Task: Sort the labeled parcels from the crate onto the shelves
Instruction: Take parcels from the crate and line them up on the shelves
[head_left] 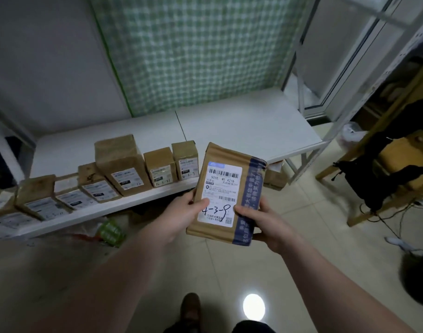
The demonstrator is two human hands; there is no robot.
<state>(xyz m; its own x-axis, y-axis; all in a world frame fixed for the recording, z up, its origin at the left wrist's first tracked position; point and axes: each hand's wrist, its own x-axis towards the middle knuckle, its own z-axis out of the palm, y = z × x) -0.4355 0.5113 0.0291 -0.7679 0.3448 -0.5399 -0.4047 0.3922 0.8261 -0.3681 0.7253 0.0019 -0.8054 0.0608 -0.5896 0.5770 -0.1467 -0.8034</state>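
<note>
one long white shelf [241,131] runs low along the wall; several brown parcels [124,164] stand in a row on its left front part, labels facing out; a further parcel [239,162] is held up in the air just in front of the shelf, right of that row; the left hand [181,212] grips its lower left edge, thumb on the white label [221,188]; the right hand [261,219] grips the lower right, thumb on the blue tape [250,195]; the label reads 4-3-9 in pen
</note>
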